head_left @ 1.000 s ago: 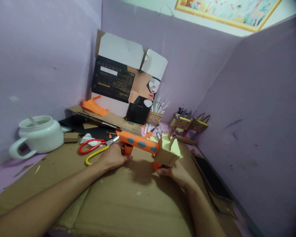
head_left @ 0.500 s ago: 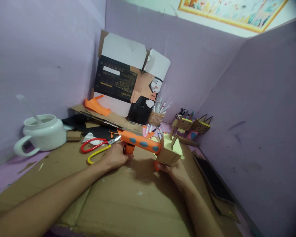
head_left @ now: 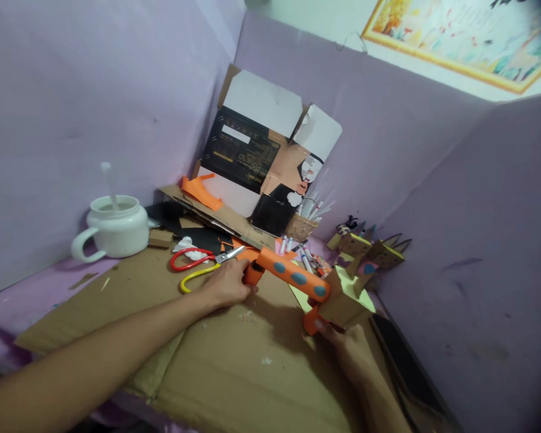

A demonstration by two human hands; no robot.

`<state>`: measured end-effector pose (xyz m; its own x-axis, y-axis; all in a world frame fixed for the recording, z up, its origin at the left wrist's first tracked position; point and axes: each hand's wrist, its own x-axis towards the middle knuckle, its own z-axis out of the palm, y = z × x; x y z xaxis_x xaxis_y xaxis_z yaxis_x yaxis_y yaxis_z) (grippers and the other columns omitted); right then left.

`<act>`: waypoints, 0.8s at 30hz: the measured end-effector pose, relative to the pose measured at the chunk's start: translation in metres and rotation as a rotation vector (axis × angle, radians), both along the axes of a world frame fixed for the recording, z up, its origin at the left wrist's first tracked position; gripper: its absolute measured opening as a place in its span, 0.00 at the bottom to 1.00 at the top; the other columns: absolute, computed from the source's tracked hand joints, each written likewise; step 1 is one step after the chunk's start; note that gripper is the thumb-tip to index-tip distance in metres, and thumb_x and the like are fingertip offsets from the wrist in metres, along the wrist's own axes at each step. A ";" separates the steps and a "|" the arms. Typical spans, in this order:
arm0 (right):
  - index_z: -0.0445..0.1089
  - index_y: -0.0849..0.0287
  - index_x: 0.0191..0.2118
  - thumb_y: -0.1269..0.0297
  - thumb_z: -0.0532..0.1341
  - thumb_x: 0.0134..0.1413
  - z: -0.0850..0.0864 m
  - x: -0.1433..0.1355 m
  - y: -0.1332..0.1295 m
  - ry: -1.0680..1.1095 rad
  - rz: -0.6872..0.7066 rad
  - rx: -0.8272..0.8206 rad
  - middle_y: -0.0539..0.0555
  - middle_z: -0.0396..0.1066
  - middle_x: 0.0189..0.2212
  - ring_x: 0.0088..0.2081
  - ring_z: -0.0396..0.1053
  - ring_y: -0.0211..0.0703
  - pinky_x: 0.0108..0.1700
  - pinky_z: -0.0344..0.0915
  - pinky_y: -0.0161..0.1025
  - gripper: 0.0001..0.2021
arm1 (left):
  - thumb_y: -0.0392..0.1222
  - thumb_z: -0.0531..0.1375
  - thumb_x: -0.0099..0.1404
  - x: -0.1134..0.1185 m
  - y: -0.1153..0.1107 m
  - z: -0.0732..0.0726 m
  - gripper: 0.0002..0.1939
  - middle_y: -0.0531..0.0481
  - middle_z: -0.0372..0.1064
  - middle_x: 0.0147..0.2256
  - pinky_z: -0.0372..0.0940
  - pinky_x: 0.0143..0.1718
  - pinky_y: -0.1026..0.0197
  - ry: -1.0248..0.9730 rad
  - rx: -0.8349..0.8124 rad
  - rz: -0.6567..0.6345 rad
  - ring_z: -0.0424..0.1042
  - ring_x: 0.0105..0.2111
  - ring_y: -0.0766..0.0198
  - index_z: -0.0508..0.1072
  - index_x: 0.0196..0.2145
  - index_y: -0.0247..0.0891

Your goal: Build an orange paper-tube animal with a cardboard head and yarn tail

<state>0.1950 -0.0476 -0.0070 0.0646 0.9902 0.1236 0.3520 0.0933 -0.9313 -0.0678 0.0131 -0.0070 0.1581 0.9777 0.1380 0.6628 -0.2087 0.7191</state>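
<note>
A handmade paper animal has an orange tube body (head_left: 291, 275) with blue-grey spots and short orange legs. At its right end is a box-shaped cardboard head (head_left: 345, 304) with upright pieces and a pale yellow top. My left hand (head_left: 229, 284) is closed around the leg (head_left: 253, 274) at the left end. Under the head, my right hand (head_left: 349, 347) is closed, its thumb against the other orange leg (head_left: 312, 321); its remaining fingers are mostly hidden. Scissors (head_left: 220, 258) with one red and one yellow handle lie right beside my left hand, blades pointing toward the tube.
Cardboard (head_left: 234, 367) covers the table. A white mug (head_left: 121, 231) stands at left. An unfolded box (head_left: 243, 147) leans at the back, near an orange scrap (head_left: 201, 190), a basket of sticks (head_left: 301, 227) and markers (head_left: 305, 260). Cardboard animals (head_left: 355, 245) stand at right.
My view has shifted, so the surroundings sit farther right. The animal's head end has swung toward me and lower, with my right hand. My left hand keeps its hold beside the scissors.
</note>
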 end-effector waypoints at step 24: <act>0.72 0.59 0.42 0.52 0.64 0.41 0.005 -0.006 -0.003 -0.073 -0.011 -0.019 0.58 0.75 0.38 0.44 0.68 0.59 0.47 0.62 0.50 0.22 | 0.48 0.62 0.46 -0.001 -0.005 0.004 0.15 0.48 0.71 0.29 0.59 0.24 0.62 -0.012 -0.005 0.003 0.70 0.30 0.55 0.71 0.32 0.40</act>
